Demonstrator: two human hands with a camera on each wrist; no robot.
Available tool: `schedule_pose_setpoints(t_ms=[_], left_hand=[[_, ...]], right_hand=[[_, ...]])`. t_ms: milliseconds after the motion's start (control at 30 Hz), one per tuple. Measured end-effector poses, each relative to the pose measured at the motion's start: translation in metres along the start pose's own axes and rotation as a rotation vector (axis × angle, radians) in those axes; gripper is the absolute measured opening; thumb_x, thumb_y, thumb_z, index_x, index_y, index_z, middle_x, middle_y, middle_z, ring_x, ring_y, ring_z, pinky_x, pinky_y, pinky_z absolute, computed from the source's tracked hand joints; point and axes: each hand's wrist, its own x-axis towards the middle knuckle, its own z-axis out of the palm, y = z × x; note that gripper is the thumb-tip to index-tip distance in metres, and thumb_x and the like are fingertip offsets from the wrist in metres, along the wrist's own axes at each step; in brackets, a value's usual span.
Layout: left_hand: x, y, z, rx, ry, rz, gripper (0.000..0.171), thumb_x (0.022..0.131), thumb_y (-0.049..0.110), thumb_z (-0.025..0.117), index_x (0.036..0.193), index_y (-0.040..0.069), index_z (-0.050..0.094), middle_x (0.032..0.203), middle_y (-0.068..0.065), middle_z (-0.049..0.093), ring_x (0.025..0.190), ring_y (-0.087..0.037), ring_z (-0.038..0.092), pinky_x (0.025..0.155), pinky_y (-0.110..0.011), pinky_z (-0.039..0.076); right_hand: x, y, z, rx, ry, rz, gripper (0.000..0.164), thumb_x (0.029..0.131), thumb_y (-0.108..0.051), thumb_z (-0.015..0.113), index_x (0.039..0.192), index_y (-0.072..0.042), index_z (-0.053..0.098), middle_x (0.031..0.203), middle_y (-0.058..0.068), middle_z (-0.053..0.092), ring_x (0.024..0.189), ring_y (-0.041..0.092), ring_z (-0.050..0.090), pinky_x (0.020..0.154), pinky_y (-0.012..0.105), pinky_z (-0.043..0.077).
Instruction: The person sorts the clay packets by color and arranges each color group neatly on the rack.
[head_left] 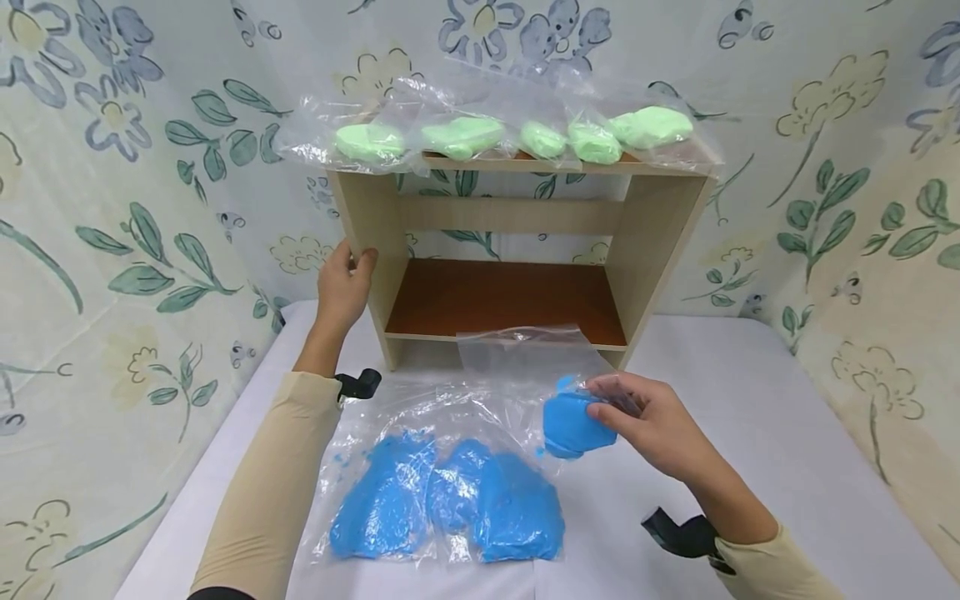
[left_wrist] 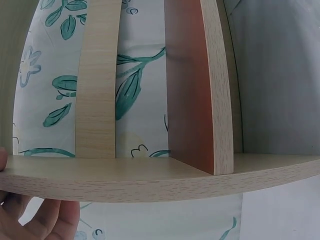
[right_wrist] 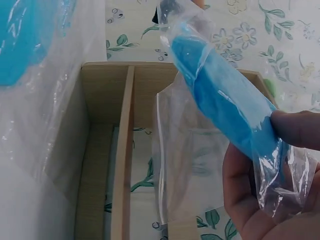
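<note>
My left hand grips the left side panel of a small wooden shelf. In the left wrist view its thumb is at the panel's inner face and its fingers lie on the outer side. My right hand pinches a clear zip bag holding a blue, clay-like lump, lifted in front of the shelf's lower right. In the right wrist view the thumb presses one end of the blue lump, and the bag's zip end hangs toward the shelf.
Several clear bags with blue lumps lie on the white table in front of the shelf. Along the shelf's top are several bags with light green lumps. A brown board forms the lower level. Floral cloth surrounds the table.
</note>
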Motion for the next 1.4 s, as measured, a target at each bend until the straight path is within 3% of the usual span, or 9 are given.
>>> schedule_pose_setpoints(t_ms=[167,367,733,1000,1133,1400], left_hand=[[0.001,0.000,0.000,-0.002,0.009,0.003,0.045,0.104,0.035,0.044,0.145,0.017,0.047,0.148,-0.012,0.052,0.130,-0.033,0.056,0.101,-0.052,0.054],[0.001,0.001,0.000,0.001,0.009,0.008,0.045,0.104,0.034,0.044,0.145,0.016,0.048,0.148,-0.012,0.052,0.130,-0.034,0.056,0.101,-0.052,0.054],[0.001,0.000,0.000,-0.004,0.023,0.021,0.042,0.103,0.032,0.047,0.142,0.015,0.051,0.145,-0.013,0.054,0.124,-0.035,0.058,0.096,-0.052,0.056],[-0.001,0.002,0.000,0.007,0.017,0.007,0.045,0.104,0.034,0.044,0.145,0.016,0.048,0.146,-0.012,0.053,0.127,-0.034,0.056,0.098,-0.052,0.055],[-0.001,0.001,0.000,0.008,0.019,0.013,0.044,0.104,0.034,0.046,0.144,0.016,0.048,0.146,-0.011,0.054,0.126,-0.033,0.057,0.097,-0.051,0.056],[-0.001,0.000,0.001,0.018,0.021,0.028,0.045,0.104,0.036,0.044,0.145,0.017,0.047,0.146,-0.012,0.054,0.126,-0.033,0.057,0.097,-0.052,0.056]], right_hand=[[0.006,-0.005,-0.006,-0.007,0.055,-0.004,0.037,0.094,-0.012,0.066,0.127,0.004,0.060,0.126,0.027,0.065,0.112,0.051,0.065,0.087,0.059,0.054],[0.028,0.001,0.001,0.021,0.068,0.017,0.039,0.096,-0.015,0.064,0.130,0.003,0.059,0.130,0.027,0.063,0.114,0.051,0.064,0.089,0.059,0.054],[0.099,0.006,0.041,0.088,0.042,0.085,0.033,0.096,-0.017,0.063,0.128,-0.007,0.062,0.134,0.017,0.063,0.126,0.040,0.061,0.097,0.051,0.054],[0.144,0.000,0.064,0.226,0.061,0.153,0.032,0.096,-0.015,0.060,0.127,-0.006,0.062,0.142,0.015,0.058,0.139,0.035,0.049,0.115,0.051,0.043],[0.161,-0.006,0.074,0.261,0.073,0.195,0.034,0.096,-0.015,0.060,0.129,-0.006,0.061,0.142,0.014,0.057,0.139,0.034,0.048,0.114,0.050,0.044],[0.181,-0.013,0.095,0.338,0.093,0.174,0.035,0.096,-0.011,0.059,0.131,-0.003,0.060,0.136,0.017,0.060,0.128,0.033,0.055,0.109,0.048,0.049]])
